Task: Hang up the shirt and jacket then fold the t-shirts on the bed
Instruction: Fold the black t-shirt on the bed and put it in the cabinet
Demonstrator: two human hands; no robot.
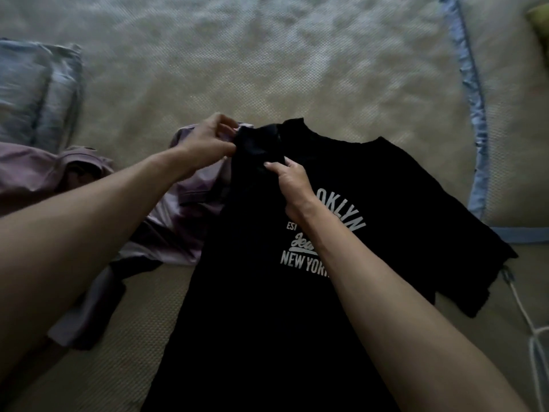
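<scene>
A black t-shirt point(261, 263) with white "BROOKLYN ... NEW YORK" print lies face up on the bed point(267, 69), its collar pointing away from me. Its left sleeve is folded in over the chest. My left hand point(208, 141) pinches the top of that folded part near the shoulder. My right hand point(292, 179) grips the same black fold a little lower, beside the collar. A crumpled mauve t-shirt point(184, 203) lies to the left, partly under the black one and under my left forearm.
A grey-blue pillow point(38, 90) sits at the far left of the bed. A blue trim strip point(472, 114) runs down the right side. A white cord point(531, 331) lies at the lower right, and something green point(540, 28) shows in the top right corner.
</scene>
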